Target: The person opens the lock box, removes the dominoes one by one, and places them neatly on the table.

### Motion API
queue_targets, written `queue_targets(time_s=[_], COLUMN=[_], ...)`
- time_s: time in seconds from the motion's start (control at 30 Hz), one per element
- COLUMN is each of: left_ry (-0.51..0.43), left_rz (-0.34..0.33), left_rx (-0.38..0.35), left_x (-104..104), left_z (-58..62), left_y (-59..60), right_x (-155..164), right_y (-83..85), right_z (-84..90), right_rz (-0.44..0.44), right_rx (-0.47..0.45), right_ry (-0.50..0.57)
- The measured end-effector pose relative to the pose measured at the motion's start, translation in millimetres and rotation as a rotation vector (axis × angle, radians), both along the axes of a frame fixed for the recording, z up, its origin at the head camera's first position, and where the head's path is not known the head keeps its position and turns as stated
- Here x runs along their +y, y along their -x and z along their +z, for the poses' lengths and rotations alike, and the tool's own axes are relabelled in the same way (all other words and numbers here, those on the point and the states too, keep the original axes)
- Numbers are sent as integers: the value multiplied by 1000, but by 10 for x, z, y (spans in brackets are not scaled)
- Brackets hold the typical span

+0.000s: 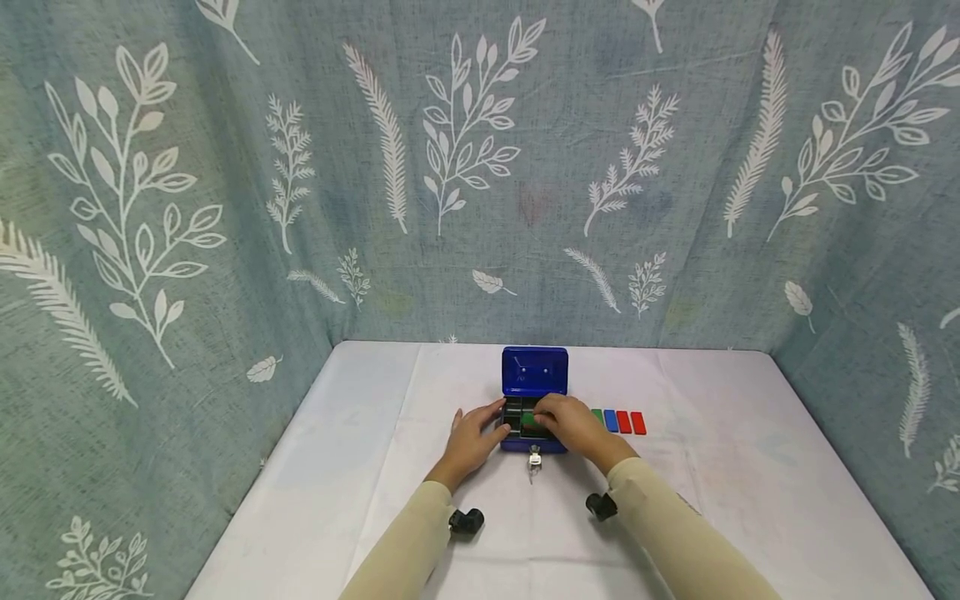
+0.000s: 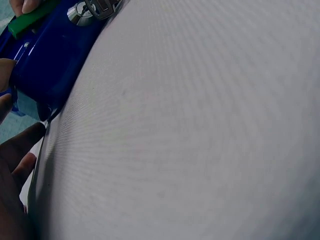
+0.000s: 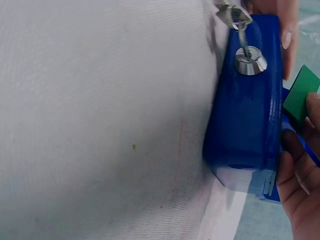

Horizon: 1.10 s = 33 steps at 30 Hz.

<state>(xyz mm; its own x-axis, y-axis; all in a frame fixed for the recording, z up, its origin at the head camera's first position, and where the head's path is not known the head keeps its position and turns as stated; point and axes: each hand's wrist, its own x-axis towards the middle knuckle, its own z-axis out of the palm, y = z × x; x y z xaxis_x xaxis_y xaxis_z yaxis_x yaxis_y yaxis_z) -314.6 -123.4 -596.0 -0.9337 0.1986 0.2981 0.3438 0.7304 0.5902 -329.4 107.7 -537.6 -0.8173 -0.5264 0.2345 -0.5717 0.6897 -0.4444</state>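
Note:
A blue metal cash box point(image 1: 534, 446) stands on the table with its lid point(image 1: 535, 372) raised at the back. Inside is a black tray point(image 1: 513, 407) with compartments. My right hand point(image 1: 576, 423) pinches a flat green block point(image 3: 301, 95) over the tray's right part, tilted in the right wrist view. At the box's left side is my left hand point(image 1: 474, 437), thumb at the rim and fingers fairly straight and spread against the side. Keys point(image 1: 534, 463) hang from the round lock point(image 3: 250, 61) on the front. The right hand hides part of the tray.
Right of the box lies a row of flat blocks: a green one point(image 1: 597, 415) partly behind my right hand, a blue one point(image 1: 612, 421) and two red ones point(image 1: 624, 422). A white cloth covers the table point(image 1: 420, 383); a patterned curtain point(image 1: 480, 250) hangs behind.

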Motion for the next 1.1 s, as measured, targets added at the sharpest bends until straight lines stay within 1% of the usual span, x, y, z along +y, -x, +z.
queue_targets(time_s=[0.13, 0.4, 0.67, 0.83, 0.97, 1.1], left_ry=[-1, 2, 8, 5, 0, 0], left_rz=[0, 6, 11, 9, 12, 13], left_rx=[1, -13, -19, -21, -31, -30], left_x=[2, 4, 5, 3, 2, 5], left_z=[3, 6, 18, 40, 48, 52], left_y=[-2, -6, -10, -16, -19, -21], right_x=[9, 19, 34, 42, 46, 53], right_y=[12, 14, -2, -7, -12, -18], right_z=[3, -12, -13, 4, 18, 25], right_rz=[-18, -95, -115, -140, -174, -197], right_rx=[-28, -108, -116, -137, -170, -203], right_ry=[70, 104, 115, 147, 188, 268])
